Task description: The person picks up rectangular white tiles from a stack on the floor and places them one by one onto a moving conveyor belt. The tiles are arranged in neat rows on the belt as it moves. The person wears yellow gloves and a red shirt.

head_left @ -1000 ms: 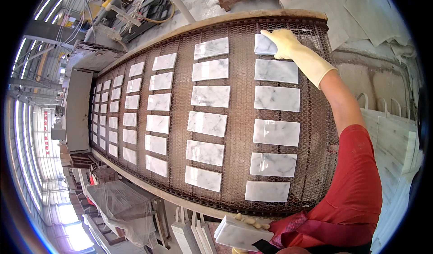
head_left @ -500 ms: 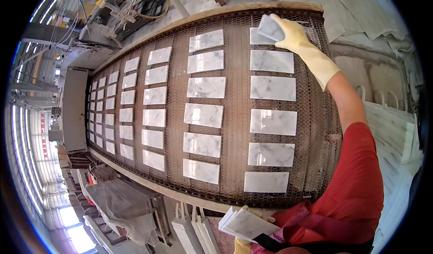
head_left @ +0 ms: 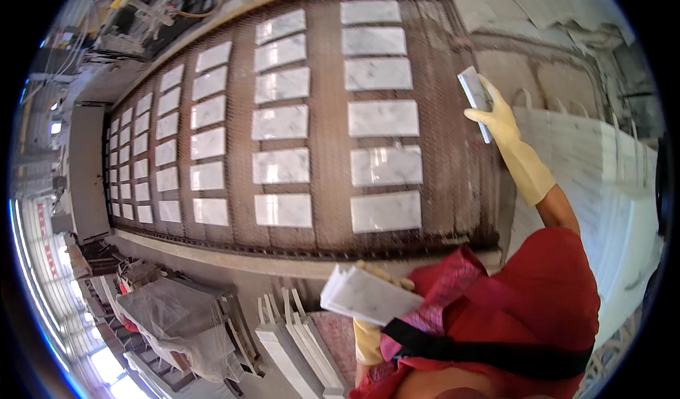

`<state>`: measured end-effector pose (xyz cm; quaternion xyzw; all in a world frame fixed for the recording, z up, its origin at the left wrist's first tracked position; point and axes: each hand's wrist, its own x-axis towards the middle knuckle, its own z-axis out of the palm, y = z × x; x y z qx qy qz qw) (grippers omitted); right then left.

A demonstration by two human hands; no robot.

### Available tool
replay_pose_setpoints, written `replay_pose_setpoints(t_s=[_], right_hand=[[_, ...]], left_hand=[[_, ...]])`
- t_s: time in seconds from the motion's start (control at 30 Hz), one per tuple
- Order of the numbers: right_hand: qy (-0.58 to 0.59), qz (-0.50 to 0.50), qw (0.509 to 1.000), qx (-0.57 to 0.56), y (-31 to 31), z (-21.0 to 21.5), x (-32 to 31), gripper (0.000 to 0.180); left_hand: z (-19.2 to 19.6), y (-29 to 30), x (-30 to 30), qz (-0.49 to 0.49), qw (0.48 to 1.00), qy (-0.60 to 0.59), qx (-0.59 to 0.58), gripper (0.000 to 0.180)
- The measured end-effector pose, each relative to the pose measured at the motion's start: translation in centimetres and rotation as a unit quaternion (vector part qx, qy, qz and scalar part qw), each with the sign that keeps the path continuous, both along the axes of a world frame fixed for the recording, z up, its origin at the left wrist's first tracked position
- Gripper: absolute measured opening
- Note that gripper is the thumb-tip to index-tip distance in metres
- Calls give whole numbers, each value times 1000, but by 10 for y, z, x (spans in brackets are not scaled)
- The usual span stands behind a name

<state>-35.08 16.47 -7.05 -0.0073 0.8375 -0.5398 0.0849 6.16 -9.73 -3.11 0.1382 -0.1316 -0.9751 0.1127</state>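
Your right hand [head_left: 499,116], gloved yellow, is raised on an outstretched arm beyond the conveyor belt's [head_left: 326,186] right edge, fingers closed on a single marble tile [head_left: 473,96] held on edge. Your left hand [head_left: 379,286], close to your chest, grips a stack of tiles [head_left: 368,298]. White tiles [head_left: 382,118] lie in rows on the belt.

Pale marble tile [head_left: 475,100] held edge-on, stack of marble tiles [head_left: 370,298] held flat
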Motion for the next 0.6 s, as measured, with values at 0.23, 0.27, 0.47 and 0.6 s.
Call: replay_pose_setpoints(t_s=[0.23,0.27,0.47,0.6], right_hand=[[-6,-60,998,-15,71,1,90,102],[-6,-69,997,-12,74,10,100,102],[1,2,994,113,85,49,149,105],[83,198,947,241,93,30,162,113]], left_hand=[[12,8,37,-33,971,-94,-219,76],[13,6,40,-38,967,-73,-240,78],[11,0,64,24,979,-21,-203,78],[4,-2,81,1,966,-32,-255,80]])
